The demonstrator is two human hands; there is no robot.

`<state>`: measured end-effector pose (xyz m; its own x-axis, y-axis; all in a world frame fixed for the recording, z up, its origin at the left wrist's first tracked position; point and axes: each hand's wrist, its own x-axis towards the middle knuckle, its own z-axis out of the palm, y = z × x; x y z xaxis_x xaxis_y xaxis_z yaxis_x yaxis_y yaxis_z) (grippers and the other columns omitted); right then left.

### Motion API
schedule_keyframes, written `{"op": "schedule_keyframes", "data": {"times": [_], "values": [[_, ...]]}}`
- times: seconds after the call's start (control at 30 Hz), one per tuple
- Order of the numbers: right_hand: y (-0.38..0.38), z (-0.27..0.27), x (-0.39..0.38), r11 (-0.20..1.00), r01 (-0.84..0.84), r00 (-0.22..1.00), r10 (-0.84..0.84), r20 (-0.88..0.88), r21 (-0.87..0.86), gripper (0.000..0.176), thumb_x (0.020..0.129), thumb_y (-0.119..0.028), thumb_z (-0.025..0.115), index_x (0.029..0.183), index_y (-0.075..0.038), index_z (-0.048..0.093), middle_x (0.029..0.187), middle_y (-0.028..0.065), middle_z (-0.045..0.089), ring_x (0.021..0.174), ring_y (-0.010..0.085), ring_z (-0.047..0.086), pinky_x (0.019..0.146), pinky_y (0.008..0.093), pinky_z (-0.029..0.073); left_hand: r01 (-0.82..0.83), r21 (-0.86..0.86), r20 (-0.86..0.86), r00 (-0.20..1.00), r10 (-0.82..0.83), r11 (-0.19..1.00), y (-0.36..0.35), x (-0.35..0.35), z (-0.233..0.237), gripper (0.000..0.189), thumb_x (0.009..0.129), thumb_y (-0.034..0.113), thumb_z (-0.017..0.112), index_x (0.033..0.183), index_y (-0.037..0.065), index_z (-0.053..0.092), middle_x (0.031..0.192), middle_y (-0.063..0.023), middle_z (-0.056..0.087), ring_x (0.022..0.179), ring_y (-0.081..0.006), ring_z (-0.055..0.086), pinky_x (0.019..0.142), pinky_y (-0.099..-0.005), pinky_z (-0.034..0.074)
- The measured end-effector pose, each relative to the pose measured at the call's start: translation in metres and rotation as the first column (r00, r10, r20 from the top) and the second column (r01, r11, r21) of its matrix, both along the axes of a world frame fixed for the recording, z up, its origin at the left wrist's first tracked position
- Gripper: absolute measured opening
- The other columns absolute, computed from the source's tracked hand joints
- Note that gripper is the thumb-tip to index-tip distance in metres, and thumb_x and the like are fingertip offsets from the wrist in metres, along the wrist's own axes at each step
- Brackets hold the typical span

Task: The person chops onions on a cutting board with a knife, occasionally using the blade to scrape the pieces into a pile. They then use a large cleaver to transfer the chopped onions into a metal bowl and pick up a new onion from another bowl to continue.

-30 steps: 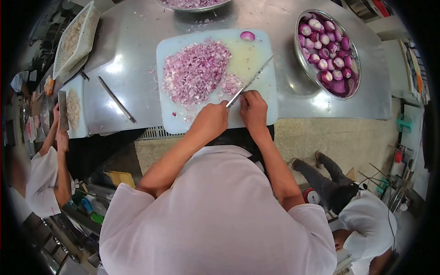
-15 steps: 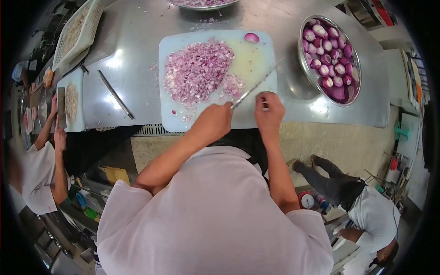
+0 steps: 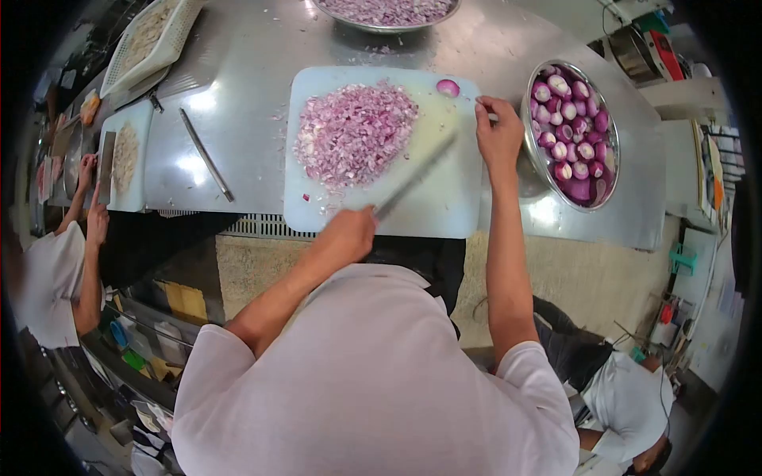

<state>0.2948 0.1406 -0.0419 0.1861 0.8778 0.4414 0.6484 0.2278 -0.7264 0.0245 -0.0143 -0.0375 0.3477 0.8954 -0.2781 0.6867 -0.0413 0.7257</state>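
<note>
My left hand (image 3: 347,236) is closed round the handle of a kitchen knife (image 3: 417,176), whose blade slants over the cutting board (image 3: 444,214) toward the upper right, slightly blurred. My right hand (image 3: 498,135) is over the board's right edge, fingers curled in; I see nothing between them. One peeled red onion piece (image 3: 448,87) lies at the board's far right corner, just left of that hand and apart from it. A wide heap of chopped red onion (image 3: 357,131) covers the left half of the board.
To the right stands a metal bowl (image 3: 615,163) of peeled red onions. Another bowl (image 3: 389,30) holds chopped onion at the far edge. A metal rod (image 3: 206,155) lies left of the board. A co-worker (image 3: 59,278) cuts at the left; another person (image 3: 627,397) is behind right.
My right hand has moved up and right, toward the onion piece. My left hand has drawn back and left with the knife, the blade now lower over the board. The whole view has shifted slightly.
</note>
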Motion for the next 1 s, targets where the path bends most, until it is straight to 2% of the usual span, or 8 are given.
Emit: {"op": "schedule_keyframes", "data": {"times": [0.1, 0.13, 0.17, 0.27, 0.33, 0.57, 0.73, 1.0], "values": [[0.054, -0.027, 0.001, 0.996, -0.088, 0.994, 0.086, 0.07, 0.019, 0.016, 0.084, -0.003, 0.065, 0.099, 0.0, 0.071, 0.098, 0.0166, 0.07, 0.081, 0.0298, 0.07, 0.073, 0.0347, 0.059, 0.005, -0.013, 0.168, 0.986, -0.003, 1.0, -0.014, -0.013, -0.021, 0.022, 0.094, 0.016, 0.059, 0.1, -0.006, 0.061, 0.072, -0.0277, 0.06, 0.07, -0.0453, 0.061, 0.061, -0.0454, 0.047], [0.068, -0.033, -0.001, 0.989, -0.145, 0.987, 0.147, 0.068, -0.03, 0.016, 0.083, -0.004, 0.065, 0.098, -0.001, 0.072, 0.098, 0.0174, 0.07, 0.082, 0.0317, 0.07, 0.074, 0.0363, 0.058, -0.081, 0.088, 0.191, 0.979, 0.063, 0.993, -0.006, -0.016, -0.013, 0.024, 0.094, 0.016, 0.06, 0.104, -0.006, 0.061, 0.07, -0.0258, 0.06, 0.066, -0.0412, 0.06, 0.061, -0.0432, 0.047], [0.073, -0.041, -0.001, 0.976, -0.201, 0.976, 0.207, 0.064, -0.081, 0.017, 0.083, -0.004, 0.065, 0.098, -0.002, 0.073, 0.098, 0.0182, 0.07, 0.082, 0.0336, 0.07, 0.076, 0.0379, 0.057, -0.115, -0.243, 0.046, 0.99, 0.13, 0.963, 0.004, -0.027, -0.002, 0.023, 0.092, 0.013, 0.057, 0.103, -0.007, 0.059, 0.076, -0.0279, 0.062, 0.076, -0.0476, 0.061, 0.07, -0.0502, 0.048], [0.073, -0.053, -0.005, 0.948, -0.28, 0.942, 0.302, 0.147, -0.154, 0.015, 0.081, -0.005, 0.066, 0.094, -0.003, 0.074, 0.097, 0.0189, 0.07, 0.082, 0.0349, 0.069, 0.077, 0.0401, 0.055, -0.299, -0.333, 0.027, 0.945, 0.326, 0.894, 0.021, -0.039, 0.013, 0.02, 0.092, 0.012, 0.057, 0.098, -0.006, 0.059, 0.072, -0.0273, 0.062, 0.071, -0.0482, 0.061, 0.066, -0.052, 0.048], [0.054, -0.052, -0.012, 0.951, -0.223, 0.961, 0.251, 0.119, -0.212, 0.015, 0.08, -0.004, 0.066, 0.092, -0.003, 0.074, 0.095, 0.0187, 0.069, 0.082, 0.0357, 0.067, 0.076, 0.0411, 0.054, -0.164, 0.029, -0.032, 0.986, 0.164, 0.986, 0.023, -0.035, 0.025, 0.017, 0.092, 0.011, 0.056, 0.096, -0.006, 0.058, 0.07, -0.0271, 0.062, 0.069, -0.0483, 0.062, 0.064, -0.0545, 0.047], [-0.079, -0.042, -0.054, 0.934, -0.205, 0.968, 0.236, 0.078, -0.292, 0.01, 0.08, -0.001, 0.062, 0.086, -0.003, 0.07, 0.088, 0.0156, 0.066, 0.086, 0.0361, 0.062, 0.077, 0.0442, 0.05, -0.088, 0.041, -0.15, 0.984, 0.094, 0.995, 0.03, -0.001, 0.007, 0.016, 0.093, 0.009, 0.055, 0.1, -0.005, 0.056, 0.072, -0.0294, 0.061, 0.072, -0.0475, 0.061, 0.064, -0.057, 0.045], [-0.095, -0.036, -0.065, 0.96, -0.137, 0.961, 0.189, 0.204, -0.243, 0.013, 0.08, 0.0, 0.062, 0.091, -0.003, 0.068, 0.09, 0.0147, 0.062, 0.086, 0.0358, 0.06, 0.075, 0.0443, 0.05, 0.019, 0.044, -0.132, 0.991, -0.013, 0.999, 0.028, 0.004, 0.004, 0.014, 0.092, 0.007, 0.055, 0.1, -0.004, 0.056, 0.069, -0.0278, 0.061, 0.068, -0.0473, 0.061, 0.062, -0.056, 0.045], [-0.106, -0.042, -0.07, 0.974, -0.087, 0.969, 0.131, 0.21, -0.209, 0.014, 0.08, 0.0, 0.061, 0.093, -0.002, 0.067, 0.092, 0.0139, 0.062, 0.087, 0.0355, 0.059, 0.075, 0.044, 0.05, 0.13, 0.067, -0.203, 0.973, -0.114, 0.989, 0.022, -0.003, 0.008, 0.014, 0.088, 0.003, 0.055, 0.1, -0.003, 0.055, 0.067, -0.0258, 0.061, 0.066, -0.0456, 0.061, 0.059, -0.055, 0.045]]}}
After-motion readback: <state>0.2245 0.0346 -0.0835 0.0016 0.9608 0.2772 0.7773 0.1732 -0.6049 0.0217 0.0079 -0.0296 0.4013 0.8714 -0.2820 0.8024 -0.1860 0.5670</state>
